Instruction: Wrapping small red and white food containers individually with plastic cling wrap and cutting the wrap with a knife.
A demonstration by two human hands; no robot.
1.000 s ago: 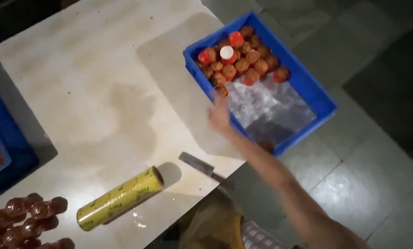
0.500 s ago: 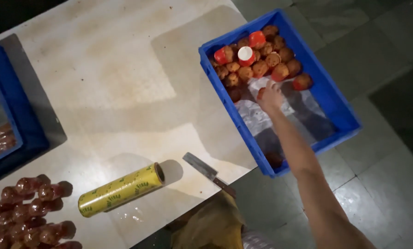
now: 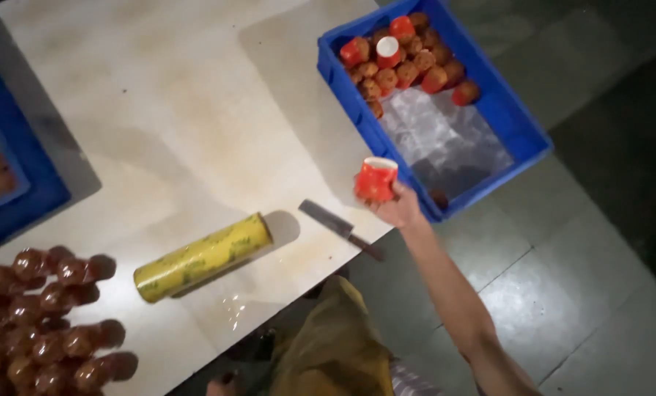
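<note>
Over the table edge: right hand [image 3: 397, 207] is up in the air, just past the near corner of the crate [image 3: 522, 128], arm stretched out from the lower right.
Grip: fingers wrapped round a small red cup [image 3: 376, 179] from below and behind, so it's a proper hold, not just a touch.
Cup: sits on top of the hand, roughly upright, pale inside of the rim showing, tilted a bit toward the camera. It hangs above the spot where table [image 3: 159, 95] and crate meet, touching neither as far as I can see.
Left hand: not in view, so can't say anything about it.
Crate: blue plastic, hanging partly off the table's right side. Far end packed with more red cups [image 3: 405, 62], some upright, some on their sides; near end is just a crinkly clear plastic liner [image 3: 445, 136].
Knife [image 3: 339, 227]: flat on the table just left of the hand, blade pointing away, handle at the table edge.
Roll [image 3: 203, 257]: yellow roll of cling film lying on its side, further left, well apart from the hand.
Bottom left: a bunch of shiny wrapped cups [image 3: 42, 323] on the table.
Far left: another blue crate [image 3: 27, 198], mostly cut off.
</note>
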